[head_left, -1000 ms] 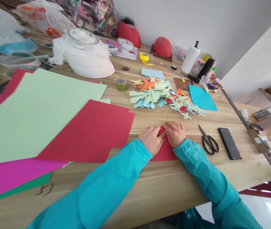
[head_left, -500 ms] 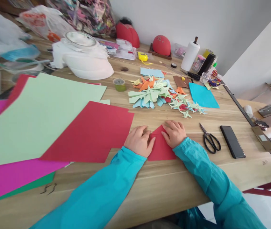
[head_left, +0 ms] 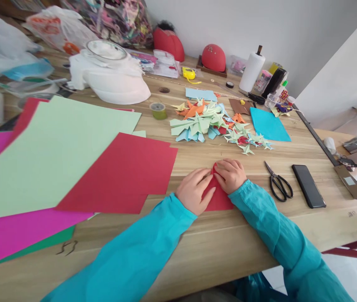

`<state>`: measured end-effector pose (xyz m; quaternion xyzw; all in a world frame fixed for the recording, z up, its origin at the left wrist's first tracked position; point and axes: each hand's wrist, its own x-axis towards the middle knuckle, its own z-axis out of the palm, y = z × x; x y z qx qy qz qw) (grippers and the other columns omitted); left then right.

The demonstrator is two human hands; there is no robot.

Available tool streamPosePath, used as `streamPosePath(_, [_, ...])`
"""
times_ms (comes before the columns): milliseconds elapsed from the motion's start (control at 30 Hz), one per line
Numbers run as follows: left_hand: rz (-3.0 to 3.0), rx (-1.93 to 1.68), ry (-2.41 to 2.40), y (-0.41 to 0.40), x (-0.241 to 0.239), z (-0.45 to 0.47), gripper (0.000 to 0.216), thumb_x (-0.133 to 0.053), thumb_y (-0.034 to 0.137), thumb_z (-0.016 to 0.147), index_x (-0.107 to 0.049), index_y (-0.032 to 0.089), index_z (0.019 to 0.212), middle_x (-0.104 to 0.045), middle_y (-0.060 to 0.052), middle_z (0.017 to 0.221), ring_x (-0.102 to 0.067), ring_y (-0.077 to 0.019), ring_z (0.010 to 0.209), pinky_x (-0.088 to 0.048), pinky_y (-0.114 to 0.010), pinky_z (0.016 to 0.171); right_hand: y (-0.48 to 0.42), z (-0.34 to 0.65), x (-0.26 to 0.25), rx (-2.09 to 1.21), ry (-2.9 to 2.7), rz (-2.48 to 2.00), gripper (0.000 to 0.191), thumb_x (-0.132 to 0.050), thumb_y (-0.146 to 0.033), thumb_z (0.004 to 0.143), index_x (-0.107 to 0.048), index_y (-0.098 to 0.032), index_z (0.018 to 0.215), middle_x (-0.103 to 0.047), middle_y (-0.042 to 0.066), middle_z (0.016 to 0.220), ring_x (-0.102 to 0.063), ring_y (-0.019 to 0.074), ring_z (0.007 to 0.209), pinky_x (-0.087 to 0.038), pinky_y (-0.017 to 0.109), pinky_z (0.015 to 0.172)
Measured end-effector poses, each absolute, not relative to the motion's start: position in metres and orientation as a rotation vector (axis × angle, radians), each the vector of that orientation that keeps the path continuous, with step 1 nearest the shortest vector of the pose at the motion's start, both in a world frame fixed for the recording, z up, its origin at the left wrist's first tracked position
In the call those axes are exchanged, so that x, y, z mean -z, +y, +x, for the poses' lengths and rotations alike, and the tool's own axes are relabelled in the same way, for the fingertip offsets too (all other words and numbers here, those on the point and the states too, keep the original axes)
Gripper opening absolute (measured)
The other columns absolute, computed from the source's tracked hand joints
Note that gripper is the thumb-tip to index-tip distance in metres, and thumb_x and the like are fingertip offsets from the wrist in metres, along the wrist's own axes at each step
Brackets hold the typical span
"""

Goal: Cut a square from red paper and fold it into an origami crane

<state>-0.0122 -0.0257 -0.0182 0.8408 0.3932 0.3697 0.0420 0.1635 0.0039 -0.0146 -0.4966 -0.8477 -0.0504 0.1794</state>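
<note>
Am pressing red paper (head_left: pixel 220 200) flat on worktop (head_left: pixel 228 245), near front edge. Left hand (head_left: pixel 194 191), right hand (head_left: pixel 231 174): grips apart, fingers lying on paper. Judging it light, thin, easily creased; best taking hold by folded edges.

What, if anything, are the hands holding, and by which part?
A red paper, pinned flat on the table: left hand on its left side, right hand at its top corner.
</note>
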Motion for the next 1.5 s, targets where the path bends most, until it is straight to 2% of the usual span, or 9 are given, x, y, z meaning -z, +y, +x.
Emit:
streamPosePath(100, [2.636,-1.046,1.093,-0.026,0.019,-0.011,0.033,-0.046,0.027,0.087,-0.062,0.012,0.111,-0.061,-0.016,0.118,-0.053,-0.0268,0.113,-0.045,-0.045,0.096,0.005,0.164,0.016,0.139,-2.413,-1.396,0.028,-0.045,-0.03,0.088,-0.07,-0.023,0.097,-0.065,0.005,0.115,-0.051,0.0208,0.111,-0.033,0.036,0.097])
streamPosePath(200, [2.639,-1.03,1.081,-0.02,0.019,-0.013,0.03,-0.042,0.026,0.089,-0.065,0.017,0.105,-0.065,-0.011,0.112,-0.056,-0.0247,0.109,-0.042,-0.047,0.098,0.006,0.164,0.016,0.127,-2.403,-1.399,0.027,-0.045,-0.03,0.087,-0.071,-0.023,0.096,-0.065,0.004,0.114,-0.05,0.0207,0.112,-0.033,0.036,0.097])
streamPosePath(367, [2.527,-1.054,1.101,-0.003,0.016,-0.013,0.03,-0.04,0.026,0.091,-0.068,0.016,0.096,-0.069,-0.009,0.096,-0.06,-0.0199,0.093,-0.048,-0.039,0.089,0.006,0.165,0.015,0.102,-2.355,-1.422,0.027,-0.048,-0.034,0.086,-0.071,-0.024,0.097,-0.064,0.004,0.115,-0.049,0.0215,0.114,-0.032,0.036,0.097])
streamPosePath(567, [2.71,-0.825,1.198,0.0,0.023,-0.009,0.036,-0.036,0.025,0.091,-0.058,0.011,0.117,-0.059,-0.014,0.123,-0.048,-0.0269,0.12,-0.039,-0.048,0.101,0.005,0.164,0.012,0.085,-2.354,-1.526,0.026,-0.053,-0.034,0.082,-0.07,-0.026,0.1,-0.06,0.006,0.121,-0.046,0.0245,0.117,-0.031,0.04,0.099])
streamPosePath(800, [2.833,-0.81,1.159,-0.006,0.026,-0.008,0.036,-0.034,0.022,0.092,-0.06,0.008,0.114,-0.058,-0.016,0.124,-0.049,-0.0273,0.12,-0.04,-0.047,0.102,0.003,0.163,0.008,0.119,-2.376,-1.601,0.036,-0.053,-0.038,0.081,-0.064,-0.024,0.111,-0.054,0.008,0.129,-0.042,0.028,0.12,-0.028,0.045,0.1])
streamPosePath(967, [2.856,-0.808,1.139,-0.005,0.028,-0.009,0.036,-0.035,0.019,0.092,-0.061,0.004,0.112,-0.059,-0.018,0.123,-0.051,-0.0284,0.118,-0.041,-0.046,0.101,0.0,0.162,0.005,0.23,-2.416,-1.583,0.037,-0.046,-0.041,0.085,-0.062,-0.025,0.115,-0.052,0.009,0.131,-0.04,0.0307,0.121,-0.023,0.052,0.101])
streamPosePath(1067, [2.839,-0.801,1.123,-0.004,0.028,-0.01,0.036,-0.035,0.02,0.092,-0.06,0.006,0.113,-0.059,-0.017,0.122,-0.051,-0.0274,0.118,-0.042,-0.046,0.101,0.001,0.162,0.005,0.255,-2.428,-1.574,0.035,-0.04,-0.036,0.09,-0.061,-0.026,0.115,-0.055,0.009,0.128,-0.041,0.0289,0.121,-0.02,0.052,0.103])
streamPosePath(1233, [2.869,-0.765,1.087,-0.003,0.027,-0.012,0.037,-0.034,0.021,0.092,-0.06,0.005,0.113,-0.058,-0.017,0.123,-0.05,-0.0277,0.119,-0.042,-0.045,0.101,0.006,0.165,0.007,0.184,-2.39,-1.607,0.031,-0.041,-0.034,0.09,-0.065,-0.029,0.11,-0.058,0.005,0.125,-0.046,0.0254,0.116,-0.026,0.047,0.101])
streamPosePath(1500, [2.822,-0.823,1.097,-0.003,0.027,-0.012,0.036,-0.037,0.021,0.091,-0.061,0.005,0.111,-0.06,-0.018,0.121,-0.048,-0.0294,0.121,-0.042,-0.047,0.101,0.011,0.168,0.004,0.401,-2.471,-1.407,0.026,-0.042,-0.029,0.092,-0.066,-0.025,0.103,-0.068,0.005,0.102,-0.054,0.0203,0.099,-0.013,0.048,0.106])
